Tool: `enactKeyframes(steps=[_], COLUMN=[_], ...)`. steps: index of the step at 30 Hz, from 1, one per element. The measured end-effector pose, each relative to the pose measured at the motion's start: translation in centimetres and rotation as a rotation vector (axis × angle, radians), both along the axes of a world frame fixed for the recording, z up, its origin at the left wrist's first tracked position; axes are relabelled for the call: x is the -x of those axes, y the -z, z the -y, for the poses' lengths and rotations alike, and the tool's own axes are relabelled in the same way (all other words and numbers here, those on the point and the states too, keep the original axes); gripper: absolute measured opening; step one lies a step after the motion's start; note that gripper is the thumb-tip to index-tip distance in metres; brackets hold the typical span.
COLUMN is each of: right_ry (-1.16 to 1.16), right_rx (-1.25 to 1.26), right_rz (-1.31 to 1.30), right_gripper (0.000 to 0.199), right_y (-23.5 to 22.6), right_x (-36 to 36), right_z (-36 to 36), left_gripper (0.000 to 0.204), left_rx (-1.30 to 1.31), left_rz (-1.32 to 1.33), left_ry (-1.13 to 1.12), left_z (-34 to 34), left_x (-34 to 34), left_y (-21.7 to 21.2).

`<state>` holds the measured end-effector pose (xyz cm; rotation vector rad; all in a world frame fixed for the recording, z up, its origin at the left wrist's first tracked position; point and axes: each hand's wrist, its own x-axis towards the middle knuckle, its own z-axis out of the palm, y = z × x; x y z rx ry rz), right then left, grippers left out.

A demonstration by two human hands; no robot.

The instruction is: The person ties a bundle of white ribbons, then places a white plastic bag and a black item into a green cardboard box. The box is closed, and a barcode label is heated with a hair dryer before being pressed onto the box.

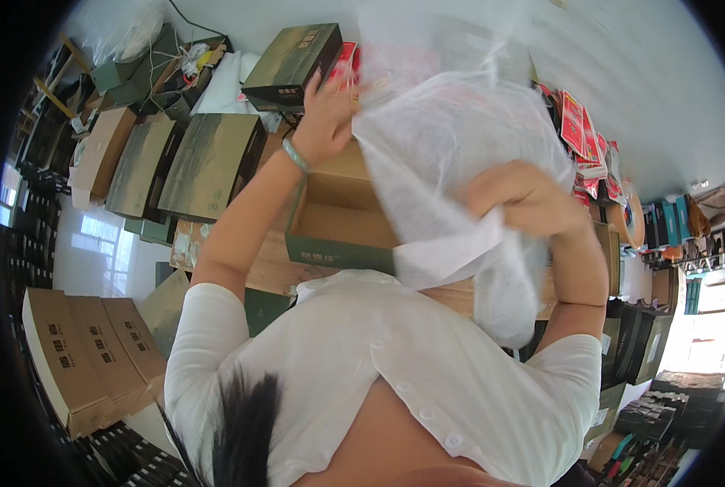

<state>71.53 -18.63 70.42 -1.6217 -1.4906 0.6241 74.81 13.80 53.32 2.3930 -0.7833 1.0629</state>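
Seemingly, the step was handling the white sheet (460, 122), bunched over the right side of the open box (330, 252). There, the right hand (525, 199) gripped it; near the box's far left corner, the left hand (326, 122) looked open, though blurred. The next move called for controlling loose folds.

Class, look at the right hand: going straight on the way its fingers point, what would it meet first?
The right hand would meet the white wrap, which it already appears to grip. Blur leaves the depth beyond unclear.
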Motion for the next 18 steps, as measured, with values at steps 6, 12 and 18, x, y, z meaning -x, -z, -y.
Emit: enactKeyframes(steps=[6,12,18], right_ry=[0.606,0.731,0.661], right_rx=[0.279,0.341,0.342], right_rz=[0.206,0.663,0.739], right_gripper=[0.025,0.038,0.034], right_y=[0.1,4.4,16.0], right_x=[-12.1,-24.7,-30.2], right_z=[2.1,-4.9,-14.9], left_gripper=[0.023,0.023,0.046], left_rx=[0.204,0.904,1.066], left_rz=[-0.69,-0.778,-0.912], left_ry=[0.109,-0.095,0.208], left_z=[1.9,4.8,3.3], left_x=[10.1,12.1,8.9], left_y=[6.6,9.3,13.2])
